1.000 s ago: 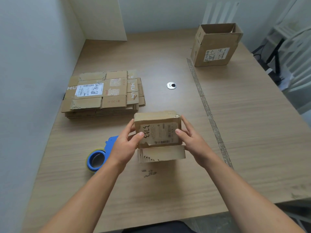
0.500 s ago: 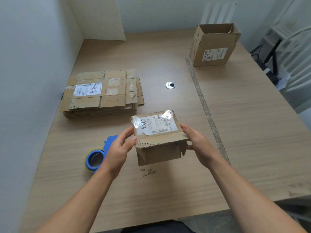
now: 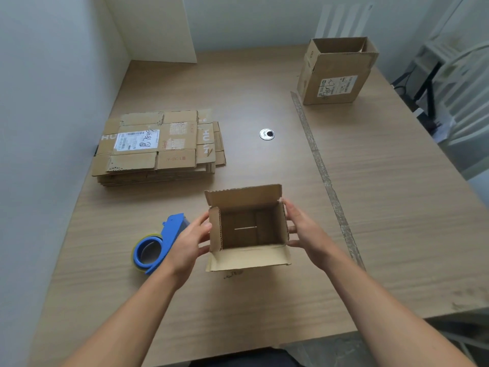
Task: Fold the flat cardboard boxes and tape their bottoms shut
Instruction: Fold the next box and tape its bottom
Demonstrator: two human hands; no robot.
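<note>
Small box: small cardboard box (image 3: 248, 229) stands mouth up at the near middle of the table (image 3: 397, 207), held between both hands. Whether its base touches the tabletop cannot be told.
Small box, flaps: the far flap stands up and tilts back. The near flap folds out toward the person, and the two side flaps stand upright.
Small box, contents: only its own floor shows — bottom flaps closed, with a thin bright slit along the middle seam.
Left hand: left hand (image 3: 189, 242) grips the box's left wall, fingers and thumb curled against it.
Right hand: right hand (image 3: 307, 231) grips the right wall the same way, with its top fingertips at the far right corner of the rim.
Tape: blue tape dispenser (image 3: 158, 242) lies on the table just left of the left hand and partly behind it, with the roll end nearer the person.
Flat stock: stack of flat cardboard boxes (image 3: 158, 147) lies far left, near the wall. The top sheet carries a white label with handwriting.
Second box: larger assembled box (image 3: 336, 75) stands far right, well apart from the hands, top open — only bare inner walls show and its floor is hidden.
Table marks: a round cable grommet (image 3: 266, 134) sits between the stack and the larger box. A worn tape strip (image 3: 325, 176) runs from beside the larger box toward the near edge, right of the right hand.
</note>
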